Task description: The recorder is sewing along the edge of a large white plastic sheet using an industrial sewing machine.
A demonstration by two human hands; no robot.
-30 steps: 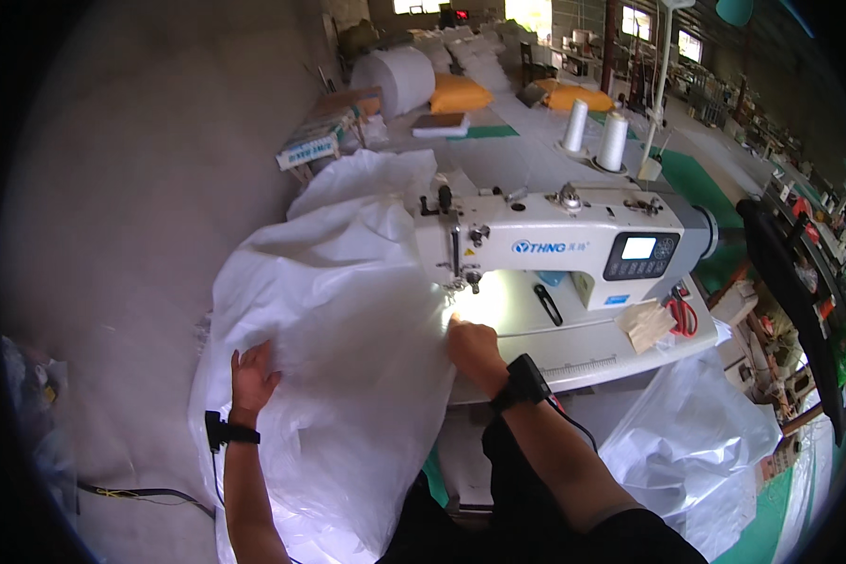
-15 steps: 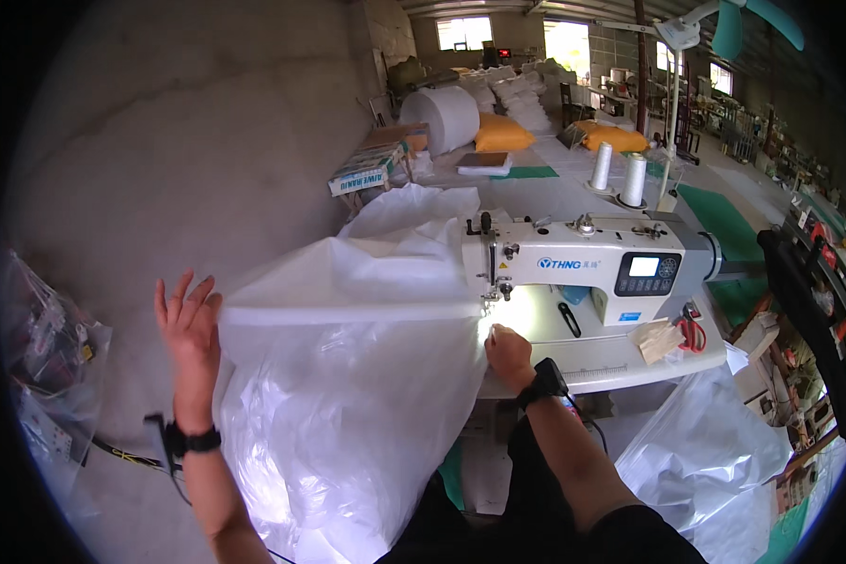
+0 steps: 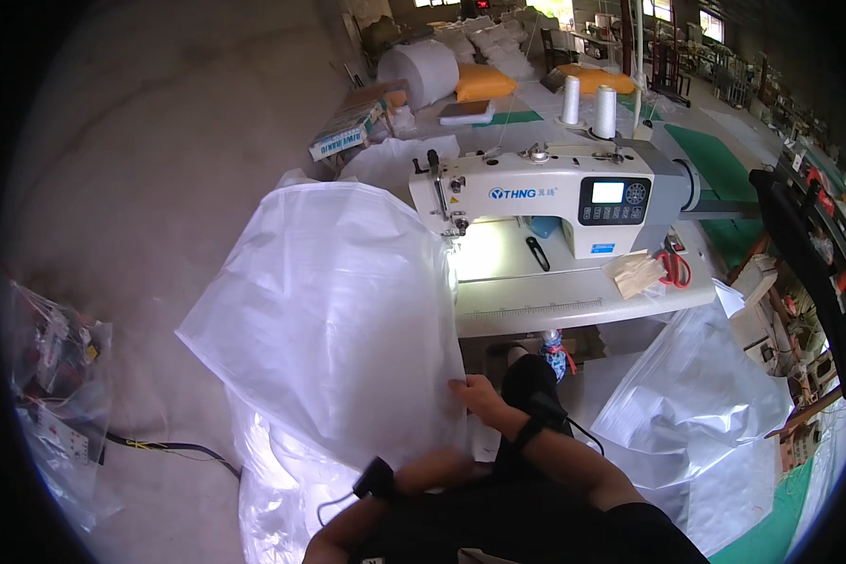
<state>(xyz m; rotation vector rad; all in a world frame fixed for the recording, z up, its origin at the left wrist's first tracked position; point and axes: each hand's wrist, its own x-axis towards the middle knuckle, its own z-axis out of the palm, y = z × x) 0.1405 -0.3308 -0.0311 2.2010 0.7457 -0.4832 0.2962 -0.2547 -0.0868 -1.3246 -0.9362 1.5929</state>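
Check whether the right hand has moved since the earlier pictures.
Yes: the right hand has moved away from the sewing machine, down toward the picture's lower edge.

A large, milky-white, translucent plastic sheet (image 3: 334, 301) spreads as a broad, lightly creased panel to the left of the white-and-grey sewing machine (image 3: 536, 193). Its upper edge is rounded and bordered by a narrow band; a pointed corner juts out at the far left. The right edge runs down from beside the needle area, and the right hand (image 3: 482, 399) pinches it low down. The blurred left hand (image 3: 446, 472) is near the lower edge; contact cannot be told. Below the panel hangs a shinier, crumpled, whitish plastic layer (image 3: 277, 493) with bright glare; whether the two are joined is unclear.
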